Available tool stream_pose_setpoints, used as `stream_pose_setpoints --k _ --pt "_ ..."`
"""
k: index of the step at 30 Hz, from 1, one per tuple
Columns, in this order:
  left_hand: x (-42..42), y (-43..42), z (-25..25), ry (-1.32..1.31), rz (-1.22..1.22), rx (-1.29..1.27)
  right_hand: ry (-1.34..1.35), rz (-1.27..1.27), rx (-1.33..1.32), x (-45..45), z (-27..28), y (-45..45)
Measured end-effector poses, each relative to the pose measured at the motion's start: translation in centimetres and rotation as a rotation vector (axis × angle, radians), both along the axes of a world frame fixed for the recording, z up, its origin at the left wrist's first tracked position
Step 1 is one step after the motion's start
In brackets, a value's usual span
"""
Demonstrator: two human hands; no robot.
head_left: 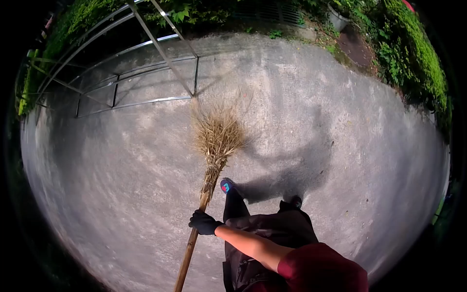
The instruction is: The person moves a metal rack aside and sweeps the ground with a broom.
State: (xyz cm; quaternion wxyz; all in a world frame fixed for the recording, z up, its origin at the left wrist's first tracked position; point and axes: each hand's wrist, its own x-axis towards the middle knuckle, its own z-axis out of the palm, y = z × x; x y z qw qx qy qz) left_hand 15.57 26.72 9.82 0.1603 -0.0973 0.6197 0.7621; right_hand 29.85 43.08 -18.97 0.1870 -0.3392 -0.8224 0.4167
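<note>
My right hand [205,223], in a black glove, reaches across my body and is closed round the wooden handle of a straw broom [220,134]. The handle slants down to the bottom edge of the view, below my hand. The broom's spread bristles lie against the grey concrete ground [146,180], ahead of my feet and close to a corner of a metal frame. My left hand is not in view.
The metal frame [151,100] stands on the ground at the upper left. Green plants [404,53] and a grey pot [337,19] line the upper right edge. My shoe [226,186] is beside the broom; a shadow falls to its right.
</note>
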Motion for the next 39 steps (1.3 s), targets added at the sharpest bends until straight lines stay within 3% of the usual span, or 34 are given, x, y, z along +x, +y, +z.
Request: stream_pose_setpoints --k 3,4,7,10,12,13,14,16,18,19,20,24,25,27,29,30,34,39 --pt "9.9 -2.2 -8.1 -0.142 -0.239 -0.184 -0.066 -0.229 0.0 8.4 -3.3 -7.8" --pt "14.0 -2.4 -10.9 -0.213 -0.361 -0.232 -0.024 -0.451 0.044 13.1 -5.6 -11.0" --pt "30.1 -4.7 -17.8 -0.47 -0.786 -0.303 -0.233 -0.809 0.022 34.7 -7.6 -18.8" --pt "48.8 -8.2 -19.2 -0.68 -1.247 -0.367 -0.837 -1.054 -0.038 62.2 -9.3 -34.3" --pt "59.4 -9.2 -15.2 -0.577 -1.549 -0.35 -1.134 -0.995 -0.296 74.2 -5.5 -43.1" --pt "63.5 -9.3 -13.5 -0.481 -1.686 -0.289 -1.111 -1.128 -0.319 77.0 -3.2 -45.5" --pt "65.2 -10.2 -12.6 -0.502 -1.694 -0.275 -1.137 -1.137 -0.322 79.0 -1.2 -47.5" --pt "65.1 -9.1 -11.8 -0.808 -1.372 0.006 -1.117 -1.008 -0.283 81.7 0.5 -47.8" --pt "61.7 -6.9 -10.5 -0.538 -1.482 0.128 -0.962 -0.928 -0.193 82.0 0.8 -45.1" --pt "60.4 -6.3 -9.1 -0.49 -1.405 0.198 -0.846 -0.909 -0.127 82.0 0.6 -41.8" --pt "59.2 -5.7 -7.7 -0.44 -1.33 0.266 -0.783 -0.803 -0.241 81.3 2.8 -36.7" --pt "54.5 -5.4 -3.6 -0.084 -0.931 0.189 -0.456 -0.681 0.09 76.8 2.4 -21.4" --pt "54.5 -5.3 -3.5 0.041 -0.898 0.177 -0.375 -0.679 0.146 75.7 2.2 -18.0" --pt "59.8 -4.7 -1.9 0.045 -0.885 0.179 -0.229 -0.69 0.245 74.9 1.6 -13.1" --pt "65.0 -3.3 -3.9 0.065 -0.847 0.124 -0.196 -0.647 0.212 76.1 0.3 -10.2" --pt "67.3 -2.7 -5.8 0.062 -0.821 0.073 -0.15 -0.695 0.253 77.1 -1.2 -10.1" --pt "77.9 -1.8 -13.5 -0.085 -0.843 -0.093 -0.293 -0.849 -0.04 87.7 -5.4 -18.6" --pt "95.5 -1.1 -19.4 -0.508 -1.332 -0.111 -0.801 -1.072 -0.397 111.1 -8.2 -34.1"
